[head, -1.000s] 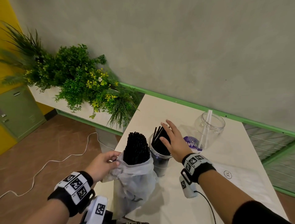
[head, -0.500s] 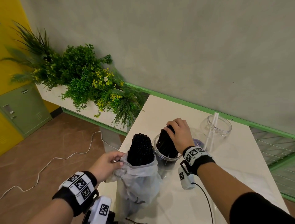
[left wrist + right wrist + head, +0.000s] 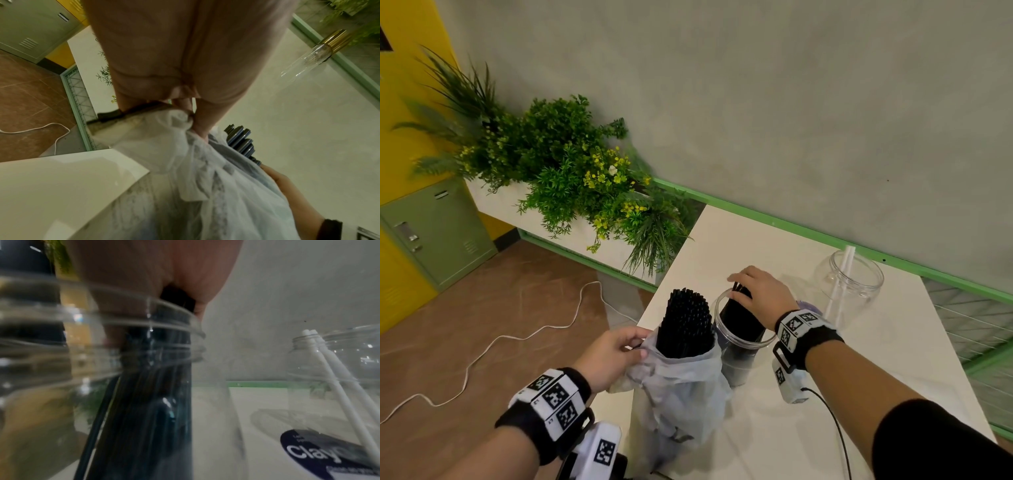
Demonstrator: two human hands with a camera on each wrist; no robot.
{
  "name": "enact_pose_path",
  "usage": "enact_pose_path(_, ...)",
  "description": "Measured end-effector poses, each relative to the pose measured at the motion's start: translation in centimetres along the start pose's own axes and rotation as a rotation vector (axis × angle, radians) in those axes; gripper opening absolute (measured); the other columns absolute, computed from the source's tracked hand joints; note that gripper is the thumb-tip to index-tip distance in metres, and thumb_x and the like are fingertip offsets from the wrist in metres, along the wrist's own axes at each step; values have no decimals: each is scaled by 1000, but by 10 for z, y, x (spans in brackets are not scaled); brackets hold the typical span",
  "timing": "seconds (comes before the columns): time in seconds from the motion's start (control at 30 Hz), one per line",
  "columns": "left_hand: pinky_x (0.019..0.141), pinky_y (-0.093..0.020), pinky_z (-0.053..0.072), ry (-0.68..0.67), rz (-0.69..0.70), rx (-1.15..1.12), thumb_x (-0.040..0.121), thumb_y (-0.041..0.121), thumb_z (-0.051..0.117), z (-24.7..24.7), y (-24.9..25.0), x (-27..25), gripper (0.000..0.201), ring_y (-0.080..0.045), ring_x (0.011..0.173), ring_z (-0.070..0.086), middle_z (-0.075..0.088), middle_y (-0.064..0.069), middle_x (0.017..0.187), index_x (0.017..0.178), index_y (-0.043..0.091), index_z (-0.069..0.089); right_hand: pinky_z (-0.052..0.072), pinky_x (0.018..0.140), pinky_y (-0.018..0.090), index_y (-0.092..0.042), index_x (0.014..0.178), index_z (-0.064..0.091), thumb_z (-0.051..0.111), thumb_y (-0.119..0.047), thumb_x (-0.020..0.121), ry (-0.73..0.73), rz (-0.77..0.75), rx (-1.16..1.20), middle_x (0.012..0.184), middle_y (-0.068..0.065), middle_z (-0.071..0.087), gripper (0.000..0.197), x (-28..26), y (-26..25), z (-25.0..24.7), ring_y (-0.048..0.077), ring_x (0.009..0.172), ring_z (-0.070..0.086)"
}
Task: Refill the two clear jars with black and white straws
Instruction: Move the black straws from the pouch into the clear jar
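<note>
A clear jar (image 3: 739,346) on the white table (image 3: 893,370) holds a bundle of black straws (image 3: 739,315). My right hand (image 3: 760,294) grips the tops of those straws at the jar mouth; the right wrist view shows them (image 3: 148,394) standing inside the jar (image 3: 102,340). A translucent plastic bag (image 3: 681,394) beside the jar holds more black straws (image 3: 685,325). My left hand (image 3: 613,353) pinches the bag's rim (image 3: 180,120). A second clear jar (image 3: 849,284) farther right holds two white straws (image 3: 337,374).
A planter of green plants (image 3: 558,171) stands left of the table's far corner. A white cable (image 3: 493,346) lies on the brown floor. A green rail (image 3: 825,236) runs along the grey wall behind the table. A purple-labelled lid (image 3: 320,456) lies between the jars.
My right hand has gone from spread flat over the jar to curled round the black straws and lowered with them into the jar mouth. The left hand has stayed on the bag.
</note>
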State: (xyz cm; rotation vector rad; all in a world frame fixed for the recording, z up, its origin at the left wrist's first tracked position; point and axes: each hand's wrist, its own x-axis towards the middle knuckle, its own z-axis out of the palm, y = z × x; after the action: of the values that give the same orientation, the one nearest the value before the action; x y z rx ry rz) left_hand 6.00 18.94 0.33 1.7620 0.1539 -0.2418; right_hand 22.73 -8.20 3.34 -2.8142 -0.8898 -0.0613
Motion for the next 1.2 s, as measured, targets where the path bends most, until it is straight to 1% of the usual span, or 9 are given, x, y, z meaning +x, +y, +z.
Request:
enact_pose_path(0.13,87,-40,50,-10,5,-23,86,-10,57,1,-1,1,31,-21,88,63,65,-25,107,101,15,68,42,78,29,-6,100,61,48,-16,99,171,2,195,99,8,56,16,3,-4,-2,28,89,56)
enact_pose_path(0.23,86,-37,50,-8,7,-28,86,-11,56,2,-1,1,32,-20,88,64,67,-24,107,100,16,67,35,77,21,2,93,61,52,1,93,293,-101,130,94,15,56,9,0,-5,-2,33,83,55)
enact_pose_path(0.37,87,-37,51,-7,2,-22,86,-9,57,1,-2,2,31,-20,89,64,67,-23,107,101,15,67,45,83,38,-6,104,61,43,-13,100,192,-15,110,104,10,56,19,-1,3,3,30,92,52)
enact_pose_path(0.57,88,-40,51,-8,1,-7,86,-8,58,1,-3,2,30,-23,91,64,69,-20,105,103,14,67,39,97,33,-14,118,59,27,-47,96,301,28,226,118,3,55,51,-20,0,-10,22,109,48)
enact_pose_path(0.73,74,-23,52,5,-1,-98,85,-14,56,3,-4,1,31,-20,86,63,71,-16,98,102,10,66,32,107,36,-25,136,41,30,-62,94,313,-35,109,139,1,42,57,-61,25,-5,21,126,38)
enact_pose_path(0.87,72,-22,53,6,-11,-126,85,-14,56,2,-7,1,30,-18,83,64,73,-9,92,101,9,67,31,110,42,-30,146,24,34,-72,87,195,-21,32,151,-2,28,74,-70,47,4,23,133,32)
enact_pose_path(0.93,74,-25,52,5,-13,-107,85,-12,57,2,-8,2,30,-19,84,65,73,-13,96,102,10,67,29,112,42,-32,149,17,35,-79,80,125,6,29,154,-3,22,85,-61,46,3,22,137,27)
enact_pose_path(1.07,75,-25,52,-3,-5,-66,85,-11,58,1,-7,3,30,-17,83,65,71,-17,100,102,12,67,25,114,41,-34,150,13,49,-76,75,27,14,102,156,-2,18,94,-32,34,-3,21,139,22)
enact_pose_path(1.2,73,-21,51,24,1,-44,85,-10,58,2,-5,2,31,-16,83,64,71,-17,99,99,16,68,35,105,36,-30,144,33,56,-65,80,35,-23,129,137,2,42,77,-15,17,4,21,121,38)
